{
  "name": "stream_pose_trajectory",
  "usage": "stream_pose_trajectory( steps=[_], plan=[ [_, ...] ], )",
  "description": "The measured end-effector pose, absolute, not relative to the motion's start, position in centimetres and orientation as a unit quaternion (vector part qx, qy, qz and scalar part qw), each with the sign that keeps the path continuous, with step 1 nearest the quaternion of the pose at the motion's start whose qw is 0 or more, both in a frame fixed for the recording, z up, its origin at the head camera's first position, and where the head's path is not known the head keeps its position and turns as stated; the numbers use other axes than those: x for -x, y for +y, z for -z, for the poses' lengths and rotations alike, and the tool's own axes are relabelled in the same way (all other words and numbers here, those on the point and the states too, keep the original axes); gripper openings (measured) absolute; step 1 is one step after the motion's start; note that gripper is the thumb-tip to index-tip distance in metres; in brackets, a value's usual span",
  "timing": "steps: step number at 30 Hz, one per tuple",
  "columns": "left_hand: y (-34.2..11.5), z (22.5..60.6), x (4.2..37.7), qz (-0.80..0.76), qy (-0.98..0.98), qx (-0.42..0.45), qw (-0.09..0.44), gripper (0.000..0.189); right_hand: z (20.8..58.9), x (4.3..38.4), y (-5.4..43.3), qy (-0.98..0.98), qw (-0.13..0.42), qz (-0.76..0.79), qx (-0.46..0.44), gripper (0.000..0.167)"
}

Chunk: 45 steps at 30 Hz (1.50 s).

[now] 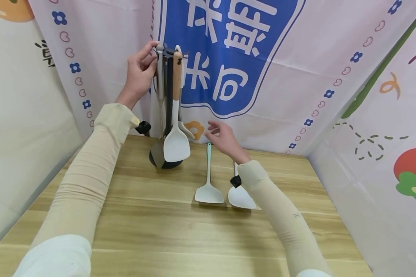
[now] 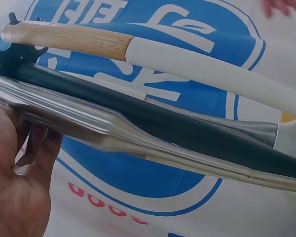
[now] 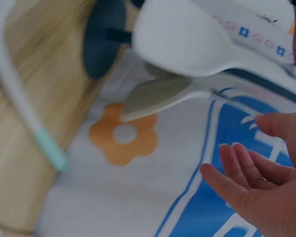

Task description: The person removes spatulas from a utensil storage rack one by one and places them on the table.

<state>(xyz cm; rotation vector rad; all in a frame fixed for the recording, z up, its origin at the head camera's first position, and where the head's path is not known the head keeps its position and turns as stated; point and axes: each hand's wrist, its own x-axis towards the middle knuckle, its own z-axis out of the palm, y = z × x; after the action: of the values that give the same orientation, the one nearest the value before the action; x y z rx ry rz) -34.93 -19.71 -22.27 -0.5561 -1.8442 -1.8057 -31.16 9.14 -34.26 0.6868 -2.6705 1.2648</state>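
My left hand [image 1: 140,75] is at the top of an upright dark utensil stand, its fingers pinching the upper end of a ribbed metal-handled utensil [image 2: 64,106]. That utensil's lower end is partly hidden behind other tools. A white spatula with a wooden handle [image 1: 176,144] hangs at the front of the stand. Behind it hangs a greyish-white utensil [image 3: 160,96], and a dark rod [image 2: 138,111] runs between them. My right hand [image 1: 225,139] is in the air right of the stand, fingers loosely bent and holding nothing.
On the wooden table [image 1: 152,231] lie a spatula with a mint handle tip [image 1: 209,194] and a white spatula [image 1: 242,197], its handle partly hidden by my right arm. The stand's round dark base [image 1: 173,165] rests near the back edge. Printed cloth [image 1: 274,115] hangs behind.
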Motion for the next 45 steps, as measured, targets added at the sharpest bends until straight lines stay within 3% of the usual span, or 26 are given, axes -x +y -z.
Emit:
stream_pose_trajectory(
  steps=[8,17,29,38,45],
  plan=[
    [-19.8,22.6,34.9,0.664,-0.674,0.205,0.251,0.042,30.4,30.8,4.2,-0.813,0.126,-0.500,-0.272,0.047],
    [-19.9,23.1,35.7,0.652,-0.680,0.210,0.261,0.041,29.9,31.2,1.6,-0.787,0.113,-0.530,-0.294,0.058],
    [-19.8,22.8,35.4,0.651,-0.674,0.227,0.265,0.040,30.3,31.1,-0.5,-0.767,0.072,-0.552,-0.318,0.059],
    [-20.3,23.0,36.3,0.654,-0.677,0.216,0.260,0.041,30.8,31.6,-1.5,-0.755,0.132,-0.554,-0.324,0.045],
    [-20.0,22.8,35.7,0.649,-0.680,0.219,0.263,0.041,30.2,30.4,-1.3,-0.739,0.133,-0.567,-0.339,0.047]
  ],
)
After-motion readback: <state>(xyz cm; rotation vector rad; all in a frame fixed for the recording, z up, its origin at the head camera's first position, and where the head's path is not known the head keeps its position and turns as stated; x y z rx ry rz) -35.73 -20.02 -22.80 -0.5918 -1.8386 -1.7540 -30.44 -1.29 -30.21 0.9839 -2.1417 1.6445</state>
